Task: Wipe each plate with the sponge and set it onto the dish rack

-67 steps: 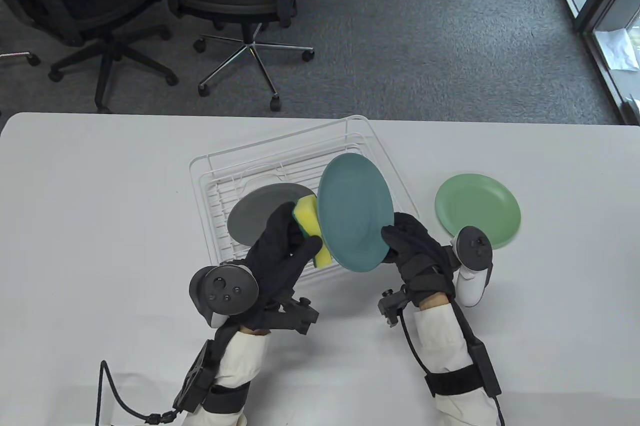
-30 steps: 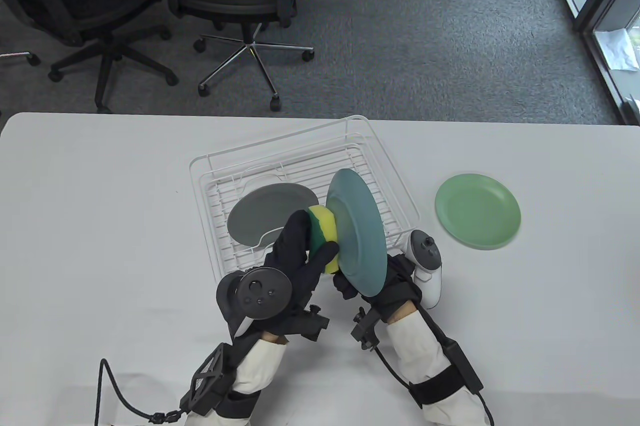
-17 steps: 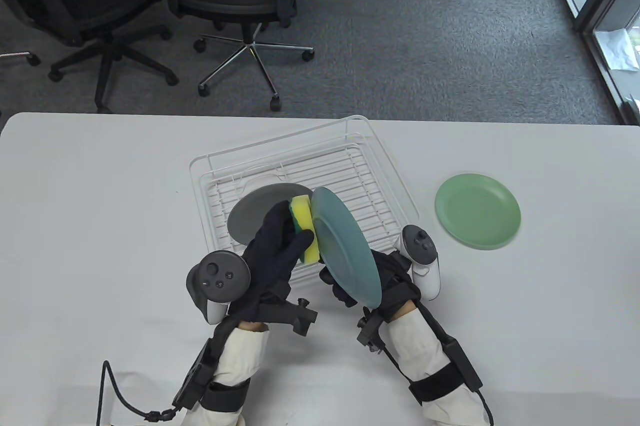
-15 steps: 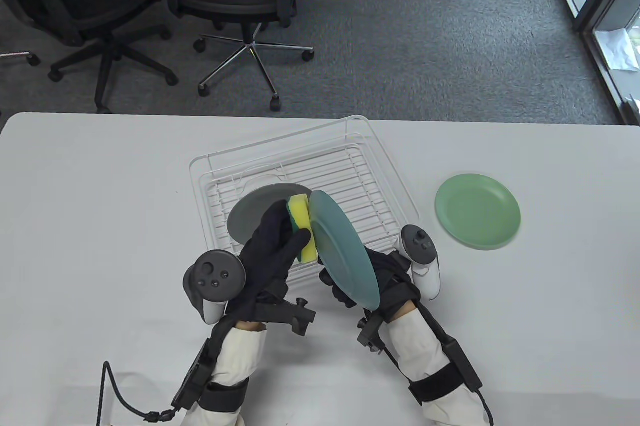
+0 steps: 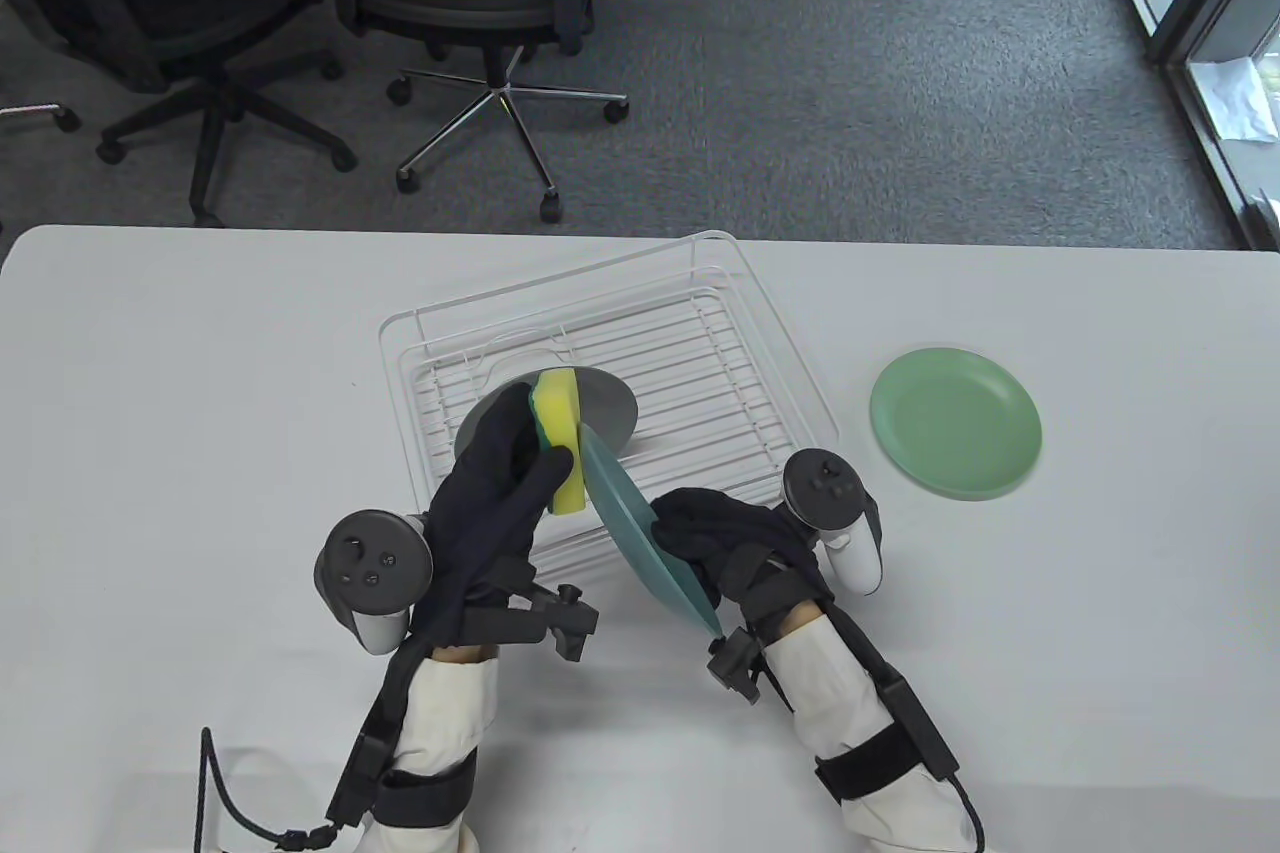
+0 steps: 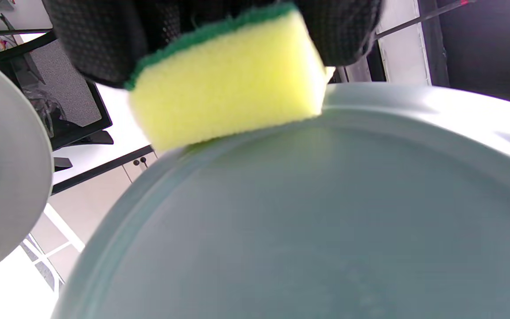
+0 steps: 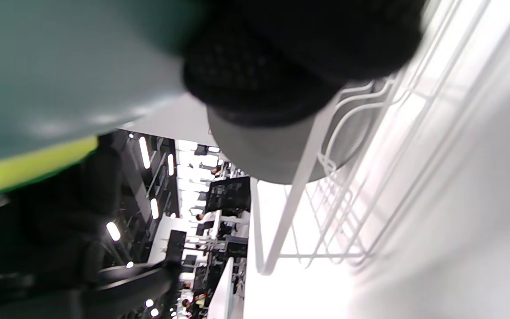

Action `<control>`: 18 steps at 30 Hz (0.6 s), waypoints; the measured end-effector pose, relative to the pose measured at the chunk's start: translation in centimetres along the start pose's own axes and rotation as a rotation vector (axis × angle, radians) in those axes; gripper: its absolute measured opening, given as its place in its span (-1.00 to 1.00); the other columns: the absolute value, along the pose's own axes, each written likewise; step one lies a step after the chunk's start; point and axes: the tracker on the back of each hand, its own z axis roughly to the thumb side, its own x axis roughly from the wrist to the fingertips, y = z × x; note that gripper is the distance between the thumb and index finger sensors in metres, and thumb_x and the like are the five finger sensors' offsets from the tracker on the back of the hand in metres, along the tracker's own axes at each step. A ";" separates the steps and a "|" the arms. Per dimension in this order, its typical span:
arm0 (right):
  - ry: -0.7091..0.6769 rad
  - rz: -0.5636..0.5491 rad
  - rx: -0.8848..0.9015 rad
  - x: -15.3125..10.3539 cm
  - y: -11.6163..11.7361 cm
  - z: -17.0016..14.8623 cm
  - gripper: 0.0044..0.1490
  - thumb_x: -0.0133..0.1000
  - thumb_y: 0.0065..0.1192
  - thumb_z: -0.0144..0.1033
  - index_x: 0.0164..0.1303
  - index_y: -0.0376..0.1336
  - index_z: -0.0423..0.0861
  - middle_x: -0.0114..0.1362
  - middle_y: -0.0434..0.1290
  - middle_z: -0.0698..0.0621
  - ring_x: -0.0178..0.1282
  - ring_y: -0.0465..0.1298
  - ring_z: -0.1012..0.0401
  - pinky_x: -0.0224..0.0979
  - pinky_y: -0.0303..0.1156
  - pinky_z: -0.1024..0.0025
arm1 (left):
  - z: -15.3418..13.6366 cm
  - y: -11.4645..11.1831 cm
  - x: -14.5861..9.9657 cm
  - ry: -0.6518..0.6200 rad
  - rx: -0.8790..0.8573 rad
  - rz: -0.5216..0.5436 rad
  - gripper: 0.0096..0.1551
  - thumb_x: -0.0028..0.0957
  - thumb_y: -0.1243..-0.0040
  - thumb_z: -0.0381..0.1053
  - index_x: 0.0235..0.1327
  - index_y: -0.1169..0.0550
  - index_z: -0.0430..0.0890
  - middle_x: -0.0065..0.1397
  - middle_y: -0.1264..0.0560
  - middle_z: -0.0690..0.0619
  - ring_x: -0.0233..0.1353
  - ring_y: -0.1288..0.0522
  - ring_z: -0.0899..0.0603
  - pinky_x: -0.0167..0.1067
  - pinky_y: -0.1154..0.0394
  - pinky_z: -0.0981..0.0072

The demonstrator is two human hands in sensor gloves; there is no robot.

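Observation:
My right hand [image 5: 715, 533] grips the teal plate [image 5: 640, 543] by its lower rim and holds it nearly edge-on over the rack's front edge. My left hand [image 5: 500, 473] holds the yellow and green sponge [image 5: 560, 438], whose yellow face touches the plate's upper rim. In the left wrist view the sponge [image 6: 228, 84] sits at the far edge of the teal plate [image 6: 326, 221]. A grey plate [image 5: 605, 403] lies in the white wire dish rack [image 5: 720, 363], partly hidden by my left hand. A light green plate [image 5: 955, 436] lies flat on the table to the right.
The white table [image 5: 180, 413] stretches wide on both sides of the rack. Office chairs [image 5: 470, 3] stand on the carpet beyond the far edge. In the right wrist view the rack's wires [image 7: 339, 212] and the grey plate [image 7: 272, 155] are close by.
The teal plate has tilted and dropped toward me, now almost edge-on. My left hand and the sponge slid up and left to the plate's top rim. My right hand rolled over the plate.

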 end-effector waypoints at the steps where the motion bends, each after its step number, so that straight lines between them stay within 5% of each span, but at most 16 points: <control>1: 0.006 -0.007 -0.007 0.0 -0.1 -0.1 -0.50 0.27 0.13 -0.43 0.29 0.28 -0.44 -0.12 0.57 -0.23 -0.36 0.61 0.21 -0.35 0.62 0.60 | 0.1 0.0 0.0 -0.004 -0.001 0.001 -0.17 0.15 -0.20 0.11 0.59 -0.39 -0.31 0.46 -0.53 -0.35 0.30 -0.61 -0.37 0.14 -0.62 -0.03; 18: 0.089 -0.159 -0.007 -0.4 -1.1 -1.2 -0.49 0.28 0.09 -0.45 0.28 0.27 -0.51 -0.12 0.57 -0.21 -0.36 0.61 0.25 -0.36 0.62 0.66 | 4.3 -1.0 -1.1 -0.195 0.099 -0.050 -0.20 0.11 -0.29 0.05 0.59 -0.39 -0.23 0.52 -0.49 -0.31 0.39 -0.55 -0.40 0.25 -0.55 -0.14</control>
